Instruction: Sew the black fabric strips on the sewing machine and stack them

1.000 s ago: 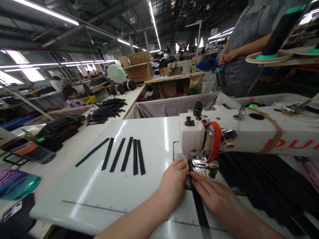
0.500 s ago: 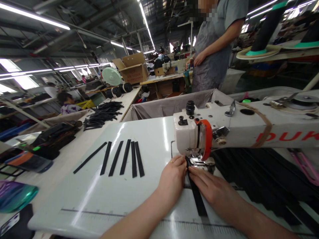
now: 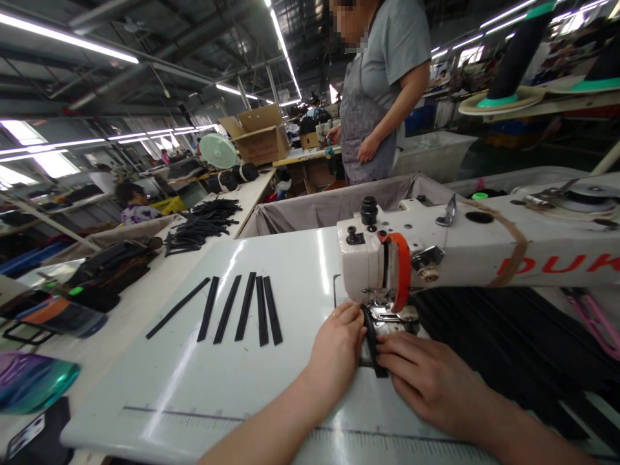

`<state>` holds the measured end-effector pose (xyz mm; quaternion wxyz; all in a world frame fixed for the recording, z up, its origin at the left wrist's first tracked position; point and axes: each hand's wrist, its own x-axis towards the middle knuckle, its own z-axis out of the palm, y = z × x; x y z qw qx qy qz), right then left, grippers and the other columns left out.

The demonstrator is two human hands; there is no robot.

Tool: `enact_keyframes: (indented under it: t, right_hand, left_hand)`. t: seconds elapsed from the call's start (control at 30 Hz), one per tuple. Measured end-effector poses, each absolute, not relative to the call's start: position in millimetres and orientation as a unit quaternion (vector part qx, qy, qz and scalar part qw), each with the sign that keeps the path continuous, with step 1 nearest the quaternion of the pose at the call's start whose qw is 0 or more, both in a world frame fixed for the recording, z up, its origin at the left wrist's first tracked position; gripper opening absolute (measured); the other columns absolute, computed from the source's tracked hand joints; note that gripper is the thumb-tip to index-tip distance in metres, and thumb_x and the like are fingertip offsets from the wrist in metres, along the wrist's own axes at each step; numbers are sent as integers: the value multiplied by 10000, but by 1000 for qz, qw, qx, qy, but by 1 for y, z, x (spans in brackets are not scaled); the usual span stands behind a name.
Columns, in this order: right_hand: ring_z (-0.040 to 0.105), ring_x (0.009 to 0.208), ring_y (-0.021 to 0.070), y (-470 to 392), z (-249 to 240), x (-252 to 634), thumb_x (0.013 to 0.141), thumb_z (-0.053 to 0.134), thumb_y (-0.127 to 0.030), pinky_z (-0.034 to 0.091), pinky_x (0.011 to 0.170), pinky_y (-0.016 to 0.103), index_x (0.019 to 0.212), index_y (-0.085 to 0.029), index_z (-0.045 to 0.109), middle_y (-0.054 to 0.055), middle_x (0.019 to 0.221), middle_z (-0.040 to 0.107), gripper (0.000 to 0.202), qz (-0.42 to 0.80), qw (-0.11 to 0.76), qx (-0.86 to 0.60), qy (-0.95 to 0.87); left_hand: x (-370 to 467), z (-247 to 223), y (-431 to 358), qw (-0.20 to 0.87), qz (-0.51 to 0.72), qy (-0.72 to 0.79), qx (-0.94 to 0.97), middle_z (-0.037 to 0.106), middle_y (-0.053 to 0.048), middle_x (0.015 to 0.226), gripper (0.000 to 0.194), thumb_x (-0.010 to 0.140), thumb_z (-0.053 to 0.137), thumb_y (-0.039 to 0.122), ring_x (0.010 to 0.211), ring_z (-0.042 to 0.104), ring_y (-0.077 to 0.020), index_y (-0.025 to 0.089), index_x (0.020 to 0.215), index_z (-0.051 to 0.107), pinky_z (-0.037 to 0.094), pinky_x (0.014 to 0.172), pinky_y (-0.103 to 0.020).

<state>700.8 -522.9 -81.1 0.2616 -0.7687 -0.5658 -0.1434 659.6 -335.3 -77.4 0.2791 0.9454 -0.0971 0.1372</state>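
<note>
A black fabric strip (image 3: 382, 372) lies under the presser foot area of a white sewing machine (image 3: 465, 242), its near end pointing toward me. My left hand (image 3: 339, 345) is at the strip's left side, close to the needle, with the fingers bent and pressed together on it. On the right side, my right hand (image 3: 421, 371) grips the strip's edge with closed fingers, slightly nearer to me. The needle and the strip's far end are partly hidden behind my fingers and the machine head. Several finished-looking black strips (image 3: 243, 307) lie spread on the pale table (image 3: 194, 387) to the left.
More long black strips (image 3: 465, 349) lie right of the machine bed. A black pile (image 3: 203, 223) rests on the side table. A cloth-lined bin (image 3: 310, 206) stands behind. Beyond it, a person in a grey apron (image 3: 361, 123) stands. Thread cones (image 3: 516, 58) are at upper right.
The strip has moved forward under the machine, so less of it shows on my side. My right hand has shifted slightly right and nearer. The person behind has moved left.
</note>
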Motion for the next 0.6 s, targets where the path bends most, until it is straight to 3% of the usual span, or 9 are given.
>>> enact_keyframes:
  t: [0.23,0.6]
  right_hand:
    - [625,1037,227,-521,-82,714,875,470,-85,506,944,407,1080,-180,677,62,1105,699,306,-124,250,-781,-559]
    - [634,930,255,-518,-89,720,890,491,-102,543,801,424,1167,-149,629,106,1062,661,313,-139,202,-805,-540]
  left_hand:
    - [660,-75,-338,261,128,-91,953,667,-101,1065,146,925,512,70,1094,589,-247,142,869,626,515,1008,-406]
    - [657,-78,-337,245,133,-92,956,671,-112,1164,75,915,590,134,1130,596,-258,133,947,657,497,1043,-402]
